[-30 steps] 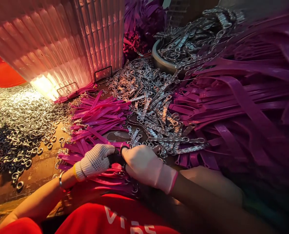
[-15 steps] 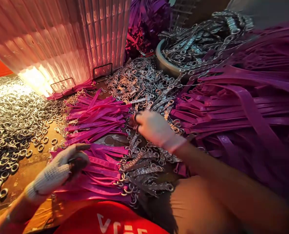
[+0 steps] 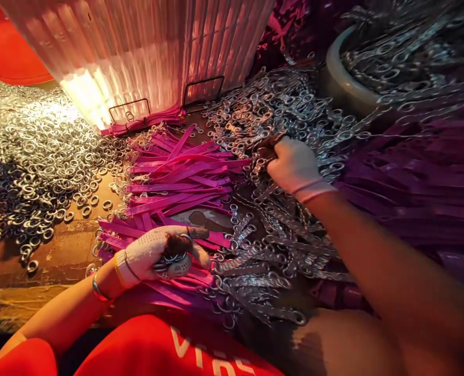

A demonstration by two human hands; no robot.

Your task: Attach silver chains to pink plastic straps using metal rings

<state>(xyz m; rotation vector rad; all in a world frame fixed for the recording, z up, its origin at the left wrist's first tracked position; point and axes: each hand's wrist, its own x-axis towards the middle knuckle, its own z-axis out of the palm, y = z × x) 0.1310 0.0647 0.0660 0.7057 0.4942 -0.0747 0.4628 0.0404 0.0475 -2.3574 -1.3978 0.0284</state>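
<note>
My left hand, in a dotted knit glove with dark-stained fingertips, is curled around several metal rings. It hovers over a row of magenta straps, whose right ends carry open metal rings joined to twisted metal chain strips. My right hand, also gloved, has its fingers curled at the near side of the chain strip pile. What lies between those fingertips is hidden. A second group of magenta straps lies between the two hands and the clear panel.
Loose metal rings are heaped at the left. A lit, ribbed translucent panel stands at the back with small wire handles. A round tub of chain strips is at the back right, beside more purple straps.
My view has swung left. My left hand has moved right and over the straps, so the rings in it now show. My right hand has reached farther out toward the chain strip pile.
</note>
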